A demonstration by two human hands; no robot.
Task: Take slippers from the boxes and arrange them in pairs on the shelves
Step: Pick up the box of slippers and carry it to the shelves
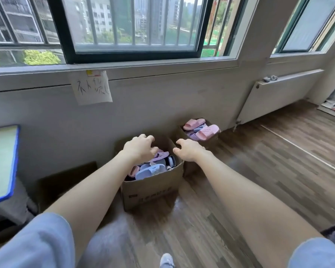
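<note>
A cardboard box (153,187) stands on the wooden floor against the wall, filled with several blue, lilac and pink slippers (150,170). My left hand (140,147) hovers over the box's far left side, fingers loosely curled, above a lilac slipper (161,155); whether it touches is unclear. My right hand (188,149) hangs over the box's right rim, fingers relaxed and holding nothing. A second box (211,139) behind and to the right holds pink slippers (207,131) and lilac ones. No shelves are in view.
A blue-edged table (4,161) stands at the left, a flat cardboard piece (66,182) leans beside the near box. A white radiator (278,93) runs along the right wall. A handwritten paper note (91,88) hangs under the window sill.
</note>
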